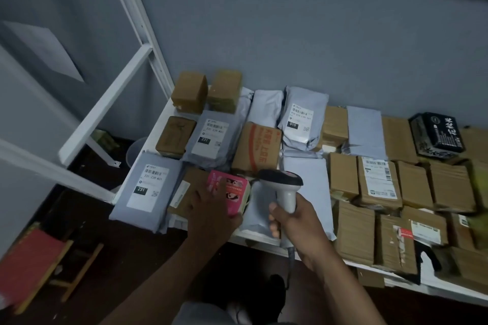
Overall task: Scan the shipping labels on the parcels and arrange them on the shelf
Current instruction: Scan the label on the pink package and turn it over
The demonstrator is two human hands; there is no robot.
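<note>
My left hand [211, 208] grips a small pink box [232, 194] near the front of the white shelf [155, 134]. My right hand [293, 221] holds a grey barcode scanner [284, 182] by its handle, its dark head pointing left at the pink box. Grey mailer bags with white labels lie around them: one at the front left corner [148, 190], one behind it [211, 137], one further back [303, 119]. Several brown cardboard parcels [377, 185] fill the right side of the shelf. A plain grey bag [258, 216] lies under the scanner.
A white shelf upright [137, 21] and cross-brace [105, 105] rise at the left. A black printed packet [438, 134] sits at the back right. On the dark floor are a wooden stool with a red top [34, 264] and a translucent bucket [136, 150].
</note>
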